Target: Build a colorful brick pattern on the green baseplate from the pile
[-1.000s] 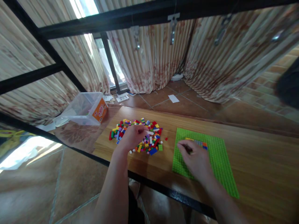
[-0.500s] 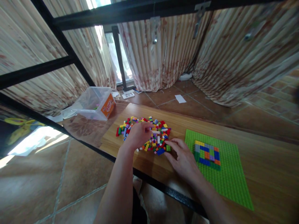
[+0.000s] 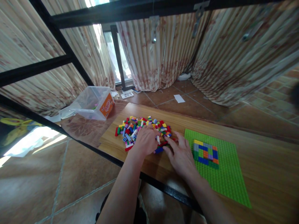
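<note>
A heap of small multicoloured building bricks lies spread on the wooden tabletop. My left hand is over the middle of the heap, palm down, its fingers stretched out among the bricks and partly hidden. At the heap's right edge rests my right hand, thumb and fingers apart, with the fingertips touching or close to a few bricks. To its right is a green studded baseplate, carrying a low block of joined bricks in yellow, grey, blue, orange, green and purple.
A clear plastic bin with an orange label stands left of the table on a patterned mat. Black metal bars cross above. Papers lie on the tiled floor, before long curtains.
My left hand has moved right and nearer over the heap, uncovering bricks on its left. My right hand stays at the heap's edge, its fingers shifted slightly.
</note>
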Demonstrator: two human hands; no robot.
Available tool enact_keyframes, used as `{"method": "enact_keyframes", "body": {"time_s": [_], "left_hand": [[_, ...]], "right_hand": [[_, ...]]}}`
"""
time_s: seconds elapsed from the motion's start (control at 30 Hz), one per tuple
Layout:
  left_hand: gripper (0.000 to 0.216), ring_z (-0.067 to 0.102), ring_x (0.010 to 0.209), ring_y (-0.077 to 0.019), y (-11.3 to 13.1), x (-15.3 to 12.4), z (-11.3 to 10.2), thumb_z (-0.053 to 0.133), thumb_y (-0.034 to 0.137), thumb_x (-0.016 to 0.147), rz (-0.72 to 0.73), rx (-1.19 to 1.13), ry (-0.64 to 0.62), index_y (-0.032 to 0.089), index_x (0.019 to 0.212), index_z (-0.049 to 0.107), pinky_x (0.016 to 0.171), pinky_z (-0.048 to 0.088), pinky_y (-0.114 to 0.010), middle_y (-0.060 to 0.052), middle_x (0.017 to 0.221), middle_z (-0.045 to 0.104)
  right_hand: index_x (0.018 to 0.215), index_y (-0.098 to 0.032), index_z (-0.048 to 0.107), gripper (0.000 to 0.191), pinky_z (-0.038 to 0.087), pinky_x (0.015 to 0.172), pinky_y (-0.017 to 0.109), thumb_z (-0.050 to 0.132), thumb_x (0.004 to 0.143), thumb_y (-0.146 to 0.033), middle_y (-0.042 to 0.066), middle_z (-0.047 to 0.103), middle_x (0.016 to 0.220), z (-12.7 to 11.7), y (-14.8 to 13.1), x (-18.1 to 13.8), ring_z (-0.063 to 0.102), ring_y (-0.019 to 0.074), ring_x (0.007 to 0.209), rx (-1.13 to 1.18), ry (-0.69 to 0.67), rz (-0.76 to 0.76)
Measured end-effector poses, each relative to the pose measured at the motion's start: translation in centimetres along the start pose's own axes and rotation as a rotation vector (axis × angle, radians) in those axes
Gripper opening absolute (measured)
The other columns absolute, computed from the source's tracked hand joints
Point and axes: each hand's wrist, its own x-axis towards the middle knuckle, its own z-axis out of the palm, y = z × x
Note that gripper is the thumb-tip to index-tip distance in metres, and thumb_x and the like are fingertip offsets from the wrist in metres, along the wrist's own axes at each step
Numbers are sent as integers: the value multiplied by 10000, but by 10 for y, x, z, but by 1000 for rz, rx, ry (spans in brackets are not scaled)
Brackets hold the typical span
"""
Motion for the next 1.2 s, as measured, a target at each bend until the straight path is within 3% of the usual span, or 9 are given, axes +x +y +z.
{"method": "enact_keyframes", "body": {"time_s": [0.4, 0.73, 0.93, 1.2], "left_hand": [[293, 595, 1027, -272, 4, 2, 9, 609, 195, 821, -34, -39, 24, 253, 1071, 752, 907, 478, -398, -95, 1085, 653], [205, 603, 1009, -268, 7, 3, 10, 588, 192, 840, -78, -13, 9, 197, 988, 728, 883, 485, -390, -109, 1073, 624], [164, 603, 987, -255, 8, 3, 11, 602, 125, 796, -82, -81, 49, 178, 936, 670, 862, 489, -372, -96, 1007, 620], [120, 619, 937, -240, 5, 3, 15, 602, 75, 775, 4, -137, 85, 189, 810, 616, 898, 481, -369, -58, 883, 662]], "right_hand": [[1255, -211, 643, 378, 482, 998, 541, 525, 929, -361, 171, 469, 1426, -1, 6, -3, 530, 320, 1213, 129, 27, 22], [1199, -201, 665, 329, 487, 1019, 526, 533, 918, -311, 166, 496, 1397, -3, 5, -4, 568, 299, 1189, 191, 34, 67], [1182, -152, 671, 327, 469, 1054, 503, 530, 915, -277, 188, 497, 1397, -3, 4, -3, 549, 305, 1226, 178, 46, 65], [1175, -200, 676, 306, 467, 1057, 516, 534, 911, -266, 151, 519, 1387, -2, 4, -4, 537, 300, 1253, 217, 69, 78]]}}
